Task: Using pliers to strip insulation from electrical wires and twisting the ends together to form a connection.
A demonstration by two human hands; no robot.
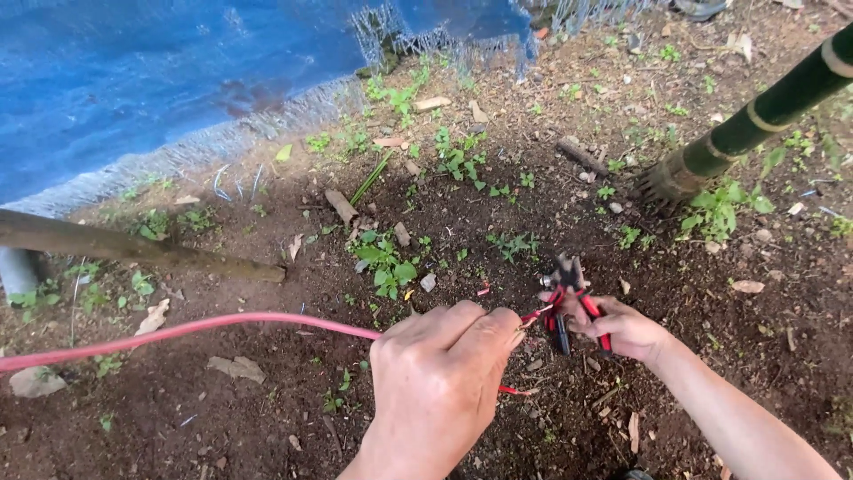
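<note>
My left hand (444, 373) is closed around the end of a pink-red cable (178, 333) that trails off to the left over the soil. Thin red wire ends stick out past my fingers toward the right. My right hand (622, 329) grips a pair of pliers (569, 289) with red and black handles, jaws pointing up and away. The pliers' jaws sit right at the thin red wire tip, between the two hands. A short red wire piece (518, 390) lies on the dirt just below my left hand.
Bare dark soil with small green weeds (391, 267), dry leaves and stones. A blue tarp (178, 71) with a frayed edge covers the upper left. A bamboo stalk (755, 116) rises at the upper right. A wooden pole (133, 249) lies at the left.
</note>
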